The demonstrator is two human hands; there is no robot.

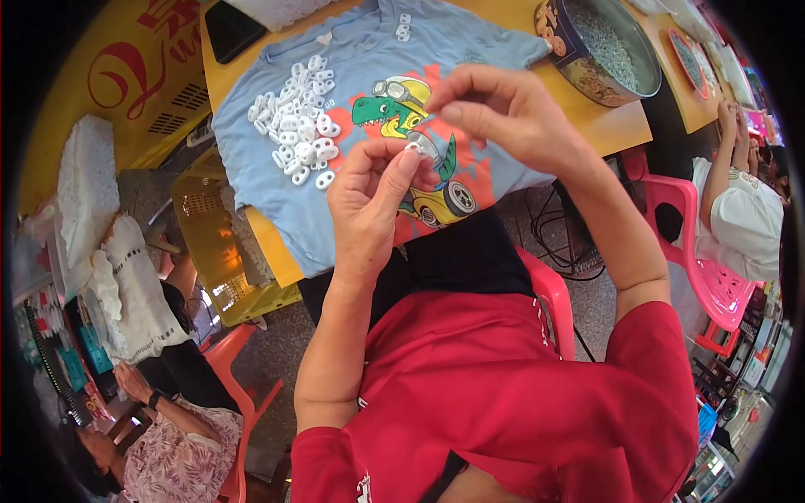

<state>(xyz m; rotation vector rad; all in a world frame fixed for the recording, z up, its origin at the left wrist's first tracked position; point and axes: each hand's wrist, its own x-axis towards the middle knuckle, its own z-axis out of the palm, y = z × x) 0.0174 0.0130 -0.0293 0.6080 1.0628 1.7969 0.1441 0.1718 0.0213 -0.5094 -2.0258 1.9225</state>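
Note:
My left hand [367,194] is closed above the near part of a light-blue T-shirt [260,180]. Between its thumb and fingers is a small white plastic piece [413,147], mostly covered by the fingertips. My right hand [524,117] is raised just right of it, with thumb and index finger pinched together; whatever is in the pinch is too small to make out. A pile of white oval plastic pieces with two holes [293,117] lies on the shirt, left of my hands. A few similar white pieces [403,32] lie near the shirt's far edge.
A round tin [570,59] full of small grey metal parts stands at the right of the yellow table [616,126]. A dark phone [236,32] lies far left. A yellow crate [210,235] stands below. Other people sit at both sides, near pink chairs [696,243].

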